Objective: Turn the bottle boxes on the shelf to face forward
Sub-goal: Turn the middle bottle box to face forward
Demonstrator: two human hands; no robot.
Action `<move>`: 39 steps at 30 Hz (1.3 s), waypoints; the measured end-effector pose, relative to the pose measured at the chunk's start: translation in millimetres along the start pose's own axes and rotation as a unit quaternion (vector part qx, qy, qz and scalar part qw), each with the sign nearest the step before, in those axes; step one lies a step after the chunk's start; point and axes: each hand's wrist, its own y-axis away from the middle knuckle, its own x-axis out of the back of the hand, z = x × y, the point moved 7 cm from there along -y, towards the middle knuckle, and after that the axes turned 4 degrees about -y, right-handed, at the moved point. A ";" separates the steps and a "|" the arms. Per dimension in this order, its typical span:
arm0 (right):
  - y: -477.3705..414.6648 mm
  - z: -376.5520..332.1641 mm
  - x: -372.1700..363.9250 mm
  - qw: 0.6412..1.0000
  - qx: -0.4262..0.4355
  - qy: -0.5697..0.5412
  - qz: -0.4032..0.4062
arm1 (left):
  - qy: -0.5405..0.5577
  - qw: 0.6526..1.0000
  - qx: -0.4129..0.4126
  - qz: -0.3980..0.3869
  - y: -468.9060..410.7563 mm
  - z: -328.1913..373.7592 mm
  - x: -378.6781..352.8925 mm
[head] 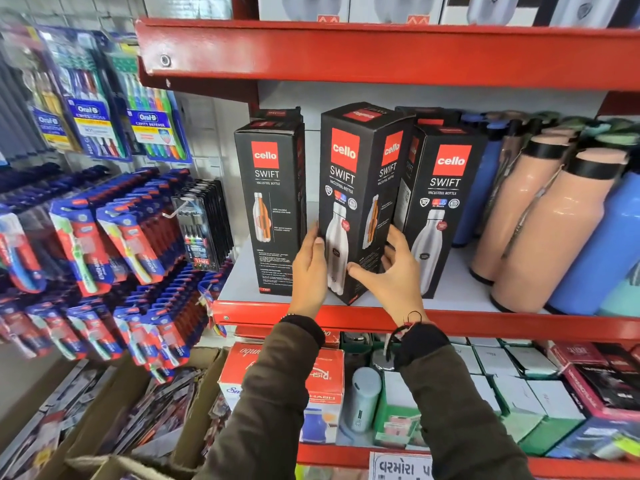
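Note:
Three tall black "cello SWIFT" bottle boxes stand on the white shelf (453, 289) with a red front lip. The left box (272, 188) shows a side panel with small print. The middle box (349, 174) stands angled, one corner toward me, with two faces showing. The right box (441, 199) shows its front with a steel bottle picture. My left hand (308, 268) presses the middle box's left face low down. My right hand (394, 271) wraps the same box's right face and lower corner. More black boxes stand behind, mostly hidden.
Peach bottles (540, 216) and blue bottles (602, 244) crowd the shelf's right end. A red shelf edge (381, 53) hangs overhead. Toothbrush packs (104, 244) hang on the left wall. Boxed goods (519, 389) fill the lower shelf, and cardboard cartons (114, 410) sit below left.

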 end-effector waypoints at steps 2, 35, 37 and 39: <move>-0.5 1.8 -0.9 1.000 -0.001 -0.014 -0.017 | -0.006 1.000 0.015 -0.009 -3.9 -3.4 -1.4; 9.6 9.2 13.4 0.995 0.028 0.044 0.088 | -0.066 0.994 -0.059 0.060 14.4 -8.7 -2.2; 14.5 1.4 16.4 0.990 0.053 0.028 0.124 | -0.072 0.991 -0.080 0.074 18.7 -4.2 3.3; 18.4 -9.5 14.3 0.985 0.088 0.025 0.146 | -0.066 0.989 -0.101 0.083 22.0 0.2 10.3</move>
